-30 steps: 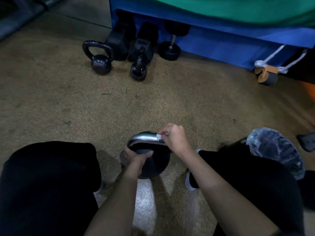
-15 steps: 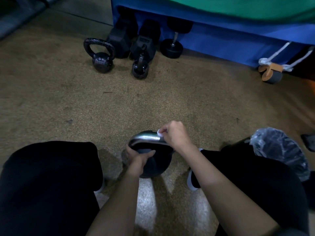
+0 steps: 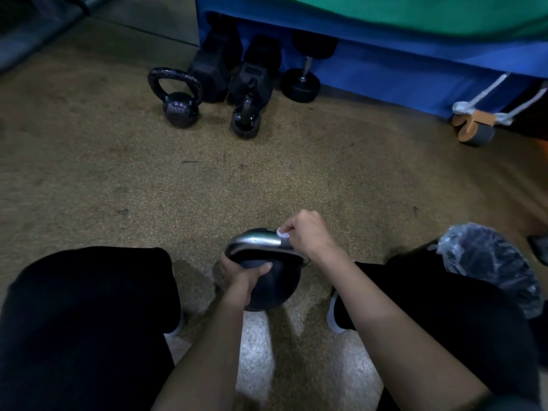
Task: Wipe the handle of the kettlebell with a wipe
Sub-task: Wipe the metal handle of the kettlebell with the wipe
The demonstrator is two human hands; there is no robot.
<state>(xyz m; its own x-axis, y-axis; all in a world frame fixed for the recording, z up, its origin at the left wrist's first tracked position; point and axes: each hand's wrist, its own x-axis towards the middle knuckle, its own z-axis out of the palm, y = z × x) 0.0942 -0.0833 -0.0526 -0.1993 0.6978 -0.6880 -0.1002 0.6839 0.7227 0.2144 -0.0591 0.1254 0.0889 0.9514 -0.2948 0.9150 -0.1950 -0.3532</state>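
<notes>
Tan speckled floor (image 3: 178, 188); blue mat (image 3: 385, 69) at far edge, dumbbells (image 3: 301, 84) and small kettlebells (image 3: 179, 109) before it. Kettlebell (image 3: 275, 289) between the knees, handle (image 3: 255, 241) uppermost, long axis left-right. Left hand (image 3: 240, 275) clasps the ball; right hand (image 3: 308, 232) pinches wipe (image 3: 282, 233) on handle's right end. Open floor lies ahead.

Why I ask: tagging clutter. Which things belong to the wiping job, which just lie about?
In use: kettlebell, handle, wipe, left hand, right hand.
Lying about: far kettlebell, smallest kettlebell, dumbbells, roller wheel, crinkled plastic.
</notes>
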